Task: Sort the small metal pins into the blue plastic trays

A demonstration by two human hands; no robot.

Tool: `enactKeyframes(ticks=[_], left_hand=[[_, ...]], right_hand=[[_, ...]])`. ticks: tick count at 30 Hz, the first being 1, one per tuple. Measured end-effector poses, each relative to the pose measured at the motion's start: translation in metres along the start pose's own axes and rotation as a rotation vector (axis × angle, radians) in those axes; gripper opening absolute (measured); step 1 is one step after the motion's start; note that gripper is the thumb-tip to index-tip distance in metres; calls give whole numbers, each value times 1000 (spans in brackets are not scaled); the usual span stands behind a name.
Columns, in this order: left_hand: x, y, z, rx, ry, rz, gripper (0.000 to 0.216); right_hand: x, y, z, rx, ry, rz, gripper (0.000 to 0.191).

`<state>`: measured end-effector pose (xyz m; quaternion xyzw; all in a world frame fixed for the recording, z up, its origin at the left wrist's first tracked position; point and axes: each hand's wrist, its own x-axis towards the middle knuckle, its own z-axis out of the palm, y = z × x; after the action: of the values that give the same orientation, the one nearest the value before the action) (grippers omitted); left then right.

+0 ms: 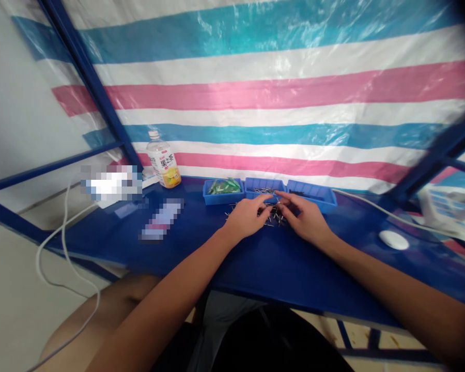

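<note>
Bare left hand and bare right hand are partly hiding a loose pile of thin dark-and-silver pieces; fingertip contacts are blurring. Pixelation is masking a flat lilac rectangle, left.

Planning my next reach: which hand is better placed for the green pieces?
Probably left: the left hand is nearer the green pieces; the right hand is farther off, by the rightmost blue bin.

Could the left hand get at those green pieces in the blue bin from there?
Probably yes: the left hand is close by, and the blue bin is open on top, with nothing visible lying over the green pieces.
</note>
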<state>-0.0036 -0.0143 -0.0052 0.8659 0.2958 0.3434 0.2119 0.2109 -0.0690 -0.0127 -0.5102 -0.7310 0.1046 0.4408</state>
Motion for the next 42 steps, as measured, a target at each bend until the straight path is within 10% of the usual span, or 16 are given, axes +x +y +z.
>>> enactKeyframes(ticks=[7, 28, 42], left_hand=[[-2, 3, -1, -89, -68, 7, 45], [4, -1, -3, -492, 137, -154, 17], [4, 6, -8, -314, 126, -146, 18]], right_hand=[[-3, -4, 0, 54, 33, 40, 19], [-9, -17, 0, 30, -69, 32, 28], [-4, -15, -5, -118, -46, -147, 27]])
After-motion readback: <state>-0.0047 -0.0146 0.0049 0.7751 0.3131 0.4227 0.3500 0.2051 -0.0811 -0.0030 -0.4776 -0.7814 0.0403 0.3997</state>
